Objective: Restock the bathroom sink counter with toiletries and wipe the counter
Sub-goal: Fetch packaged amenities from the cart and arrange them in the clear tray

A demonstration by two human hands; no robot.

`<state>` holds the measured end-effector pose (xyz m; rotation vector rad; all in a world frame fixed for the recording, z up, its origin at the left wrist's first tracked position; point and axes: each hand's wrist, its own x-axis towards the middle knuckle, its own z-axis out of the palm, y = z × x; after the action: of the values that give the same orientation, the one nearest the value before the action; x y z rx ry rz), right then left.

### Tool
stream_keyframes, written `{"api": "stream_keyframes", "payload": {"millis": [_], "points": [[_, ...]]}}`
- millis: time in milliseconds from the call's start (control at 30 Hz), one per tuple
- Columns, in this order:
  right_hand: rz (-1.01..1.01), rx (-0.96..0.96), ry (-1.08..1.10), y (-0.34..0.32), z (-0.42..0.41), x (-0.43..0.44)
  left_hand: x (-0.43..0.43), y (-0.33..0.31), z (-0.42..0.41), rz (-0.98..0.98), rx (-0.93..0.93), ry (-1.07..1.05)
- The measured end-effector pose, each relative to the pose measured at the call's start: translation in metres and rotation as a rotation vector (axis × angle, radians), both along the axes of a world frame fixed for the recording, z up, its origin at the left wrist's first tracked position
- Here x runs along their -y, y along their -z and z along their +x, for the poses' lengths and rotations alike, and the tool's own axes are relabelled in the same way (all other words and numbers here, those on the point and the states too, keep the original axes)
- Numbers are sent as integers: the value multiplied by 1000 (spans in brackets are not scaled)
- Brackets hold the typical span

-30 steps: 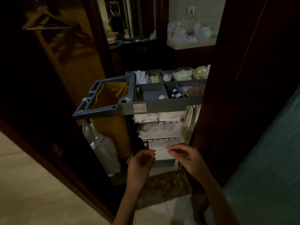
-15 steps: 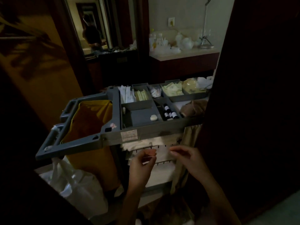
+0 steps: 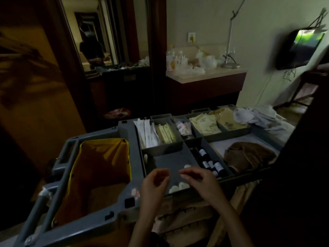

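Observation:
I stand at a grey housekeeping cart (image 3: 127, 130) whose top tray is split into compartments. My left hand (image 3: 154, 184) and my right hand (image 3: 201, 182) hover close together over the front compartment, fingers curled and fingertips drawn together; the blur hides whether they pinch anything. Small white soaps (image 3: 178, 187) lie just under them. Dark little bottles with white labels (image 3: 211, 165) fill the slot to the right. Behind are long white packets (image 3: 147, 133), pale yellow sachets (image 3: 165, 133) and flat cream packets (image 3: 204, 125).
A yellow bag (image 3: 99, 166) hangs open in the cart's left frame. A brown towel (image 3: 249, 155) and white linen (image 3: 252, 116) lie on the right. Folded towels (image 3: 178, 220) fill the shelves below. Behind stand a cluttered counter (image 3: 204, 75) and a dark doorframe (image 3: 306, 157) at right.
I have walked up to the cart, so its tray now lies right below me. Both hands rose from in front of the towel shelves to above the front soap compartment.

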<state>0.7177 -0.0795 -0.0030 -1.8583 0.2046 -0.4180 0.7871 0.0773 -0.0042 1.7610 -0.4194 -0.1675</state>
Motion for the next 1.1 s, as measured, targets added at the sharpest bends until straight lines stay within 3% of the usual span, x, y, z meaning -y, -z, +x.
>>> {"api": "stream_keyframes", "payload": {"millis": [533, 800, 1100], "points": [[75, -125, 178, 27, 42, 58, 72, 40, 83, 33, -143, 155], [-66, -138, 110, 34, 117, 110, 110, 36, 126, -62, -193, 84], [-31, -143, 50, 58, 185, 156, 156, 48, 179, 65, -97, -8]]}}
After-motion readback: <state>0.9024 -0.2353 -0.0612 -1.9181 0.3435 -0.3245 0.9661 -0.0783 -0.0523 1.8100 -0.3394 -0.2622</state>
